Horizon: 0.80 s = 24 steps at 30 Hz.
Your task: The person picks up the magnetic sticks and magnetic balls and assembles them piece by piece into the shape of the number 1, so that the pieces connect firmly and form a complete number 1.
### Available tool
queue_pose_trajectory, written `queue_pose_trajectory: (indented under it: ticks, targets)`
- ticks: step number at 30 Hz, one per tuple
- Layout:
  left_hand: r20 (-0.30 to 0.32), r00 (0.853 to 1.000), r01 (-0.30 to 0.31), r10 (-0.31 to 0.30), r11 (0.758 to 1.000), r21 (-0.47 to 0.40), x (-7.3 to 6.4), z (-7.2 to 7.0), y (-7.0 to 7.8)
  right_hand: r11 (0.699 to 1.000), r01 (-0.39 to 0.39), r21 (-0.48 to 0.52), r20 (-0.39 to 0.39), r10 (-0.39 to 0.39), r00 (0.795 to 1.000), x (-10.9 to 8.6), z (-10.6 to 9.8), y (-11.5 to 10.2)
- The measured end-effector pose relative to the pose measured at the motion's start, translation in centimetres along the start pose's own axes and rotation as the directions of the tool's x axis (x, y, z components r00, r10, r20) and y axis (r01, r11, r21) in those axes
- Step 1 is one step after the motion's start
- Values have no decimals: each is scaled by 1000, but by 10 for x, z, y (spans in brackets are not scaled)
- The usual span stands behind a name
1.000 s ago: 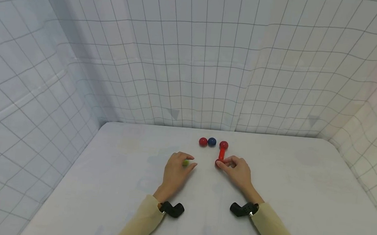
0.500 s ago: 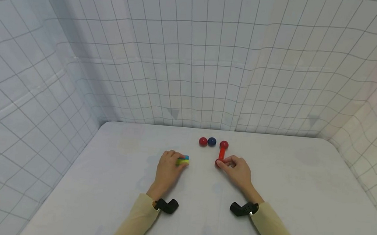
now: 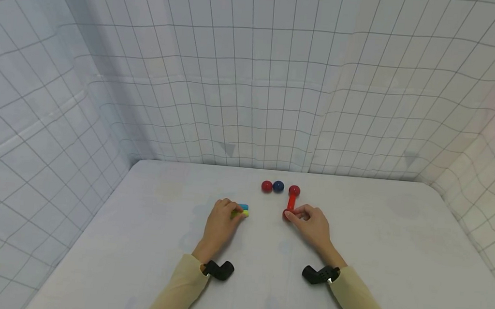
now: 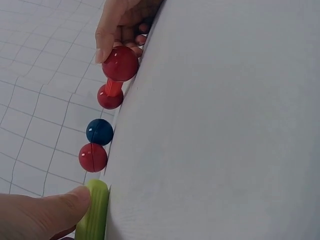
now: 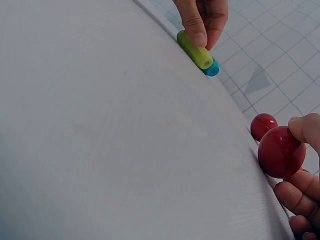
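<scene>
My left hand pinches a yellow-green ridged rod between thumb and fingers. Right behind it lies a similar blue rod, partly hidden by the fingers in the head view. A red ball at the near end of a short red rod is gripped by my right hand. At that rod's far end sits another red ball, so the piece looks like a dumbbell. It lies along the table, pointing away from me.
Behind the hands, a separate red ball and a dark blue ball rest side by side on the white table. White curtains with a grid pattern hang along the back and both sides.
The left hand has moved left and its thumb and fingers have closed on the yellow-green rod. The blue rod has come into sight. My right hand keeps its place on the red ball.
</scene>
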<state>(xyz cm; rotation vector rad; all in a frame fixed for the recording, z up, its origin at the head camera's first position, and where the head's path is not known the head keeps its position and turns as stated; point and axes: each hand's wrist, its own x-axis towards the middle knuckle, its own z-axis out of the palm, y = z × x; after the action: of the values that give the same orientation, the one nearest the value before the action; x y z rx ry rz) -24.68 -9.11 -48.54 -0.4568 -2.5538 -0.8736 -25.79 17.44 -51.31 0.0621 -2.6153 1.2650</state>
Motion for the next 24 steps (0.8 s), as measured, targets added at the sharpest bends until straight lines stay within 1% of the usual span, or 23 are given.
queue_pose_trajectory:
  ticks: [8,12,15,20,24]
  targets:
    - [16,1000,-5,5,1000,4,1,0,1,1000,-4,0,1,4,1000,0,-1,0]
    - [37,999,-4,4,1000,17,2,1,2,1000,-4,1,-1,4,1000,-1,0,0]
    - [62,998,-1,0,1000,26,2,0,3,1000,-5,6,1,5,1000,-1,0,0]
    - [121,993,9,-9,1000,-5,3,-3,8,1000,-5,2,1,5,1000,0,0,0]
    - [166,985,53,-46,998,-37,4,-5,11,1000,-15,-3,5,15,1000,0,0,0]
